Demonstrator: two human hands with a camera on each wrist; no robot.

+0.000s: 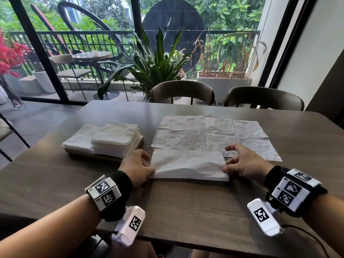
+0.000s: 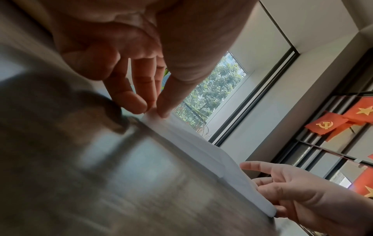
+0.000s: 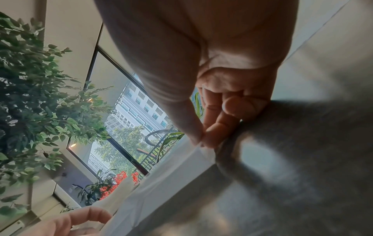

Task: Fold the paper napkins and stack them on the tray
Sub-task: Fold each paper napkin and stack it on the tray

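A white paper napkin (image 1: 188,164), folded in half, lies on the table in front of me. My left hand (image 1: 137,167) pinches its near left corner between thumb and fingers (image 2: 139,102). My right hand (image 1: 242,162) pinches the near right corner; the right wrist view shows thumb and fingers (image 3: 214,132) closed on the edge of the napkin (image 3: 171,175). Behind the folded napkin, several unfolded napkins (image 1: 214,135) lie spread flat. At the left, stacks of folded napkins (image 1: 113,138) sit on a low tray (image 1: 104,155).
The dark wood table (image 1: 186,211) runs to a near edge close to my wrists. Two chairs (image 1: 182,92) stand at the far side, with plants and a glass wall behind them.
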